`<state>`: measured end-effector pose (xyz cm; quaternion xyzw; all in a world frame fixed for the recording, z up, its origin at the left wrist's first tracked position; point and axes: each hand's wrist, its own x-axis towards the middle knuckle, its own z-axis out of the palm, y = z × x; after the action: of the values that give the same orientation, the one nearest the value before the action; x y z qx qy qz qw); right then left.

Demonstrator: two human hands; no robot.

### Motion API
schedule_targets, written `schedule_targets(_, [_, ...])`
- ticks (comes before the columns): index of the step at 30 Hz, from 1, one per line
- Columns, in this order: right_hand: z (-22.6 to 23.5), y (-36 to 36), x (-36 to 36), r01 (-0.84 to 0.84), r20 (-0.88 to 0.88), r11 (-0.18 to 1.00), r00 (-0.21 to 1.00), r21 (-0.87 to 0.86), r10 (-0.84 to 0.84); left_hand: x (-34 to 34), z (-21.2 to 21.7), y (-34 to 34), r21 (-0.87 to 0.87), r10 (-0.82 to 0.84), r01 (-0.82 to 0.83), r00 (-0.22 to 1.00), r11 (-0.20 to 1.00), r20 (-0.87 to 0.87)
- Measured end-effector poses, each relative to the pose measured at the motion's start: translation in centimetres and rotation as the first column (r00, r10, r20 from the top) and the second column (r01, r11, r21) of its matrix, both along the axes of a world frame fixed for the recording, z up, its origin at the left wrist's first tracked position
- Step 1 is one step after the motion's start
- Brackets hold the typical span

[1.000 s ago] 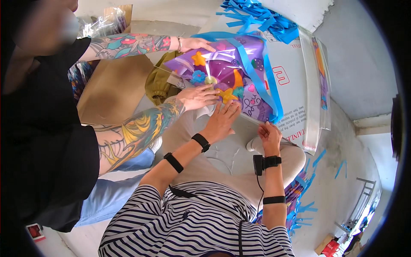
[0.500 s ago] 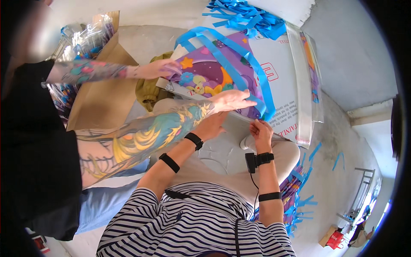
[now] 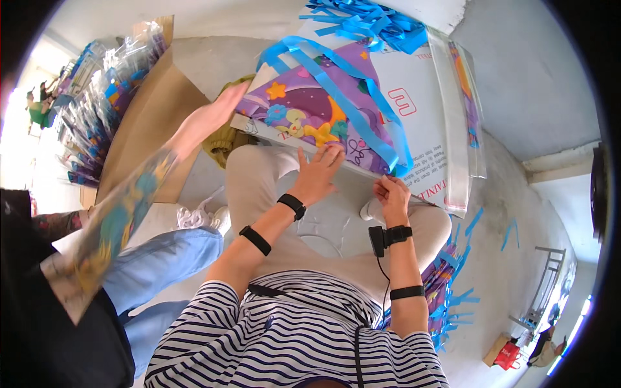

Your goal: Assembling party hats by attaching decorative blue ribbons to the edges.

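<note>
A purple kite-like printed sheet [image 3: 304,97] with a cartoon bear, stars and a moon lies on a flat white carton. A long blue ribbon [image 3: 359,119] loops across it, coming down to its near right corner. My left hand [image 3: 318,173] rests on the sheet's near edge, fingers spread, gripping nothing. At the near right corner, my right hand [image 3: 392,193] has its fingertips pinched together on the sheet's tip beside the ribbon end. A co-worker's hand [image 3: 220,107] is at the sheet's left corner; whether it touches cannot be made out.
The white carton [image 3: 420,97] bears a pile of blue ribbons [image 3: 375,24] and clear plastic sleeves [image 3: 447,129]. On the left, an open brown box [image 3: 152,129] stands by many plastic-wrapped packs [image 3: 97,103]. More purple sheets [image 3: 440,278] with blue strips lie beside my right leg.
The co-worker's tattooed arms have drawn back left, one hand leaving the ribbon. My left hand has come up onto the sheet's near edge. My right hand stays at the corner.
</note>
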<state>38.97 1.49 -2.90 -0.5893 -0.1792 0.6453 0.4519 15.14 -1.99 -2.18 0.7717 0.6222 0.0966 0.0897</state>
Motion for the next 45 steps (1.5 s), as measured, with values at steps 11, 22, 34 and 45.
schedule_targets(11, [-0.8, -0.3, 0.5, -0.038, 0.048, 0.999, 0.998, -0.005, 0.038, 0.4, -0.1, -0.3, -0.018, -0.004, 0.005, 1.000, 1.000, 0.020])
schedule_targets(22, [-1.0, 0.0, 0.7, -0.030, 0.070, 0.999, 0.997, -0.027, 0.032, 0.8, 0.0, -0.2, -0.010, -0.006, 0.006, 0.999, 1.000, 0.039])
schedule_targets(34, [-1.0, -0.3, 0.1, -0.040, 0.062, 0.999, 0.997, -0.003, 0.040, 0.5, 0.2, -0.3, -0.026, -0.007, 0.008, 1.000, 1.000, 0.022])
schedule_targets(45, [1.1, 0.6, -1.8, -0.315, 0.237, 0.947, 0.927, 0.066, 0.292, 0.4, -0.4, -0.3, 0.028, 0.008, -0.010, 0.996, 1.000, 0.084])
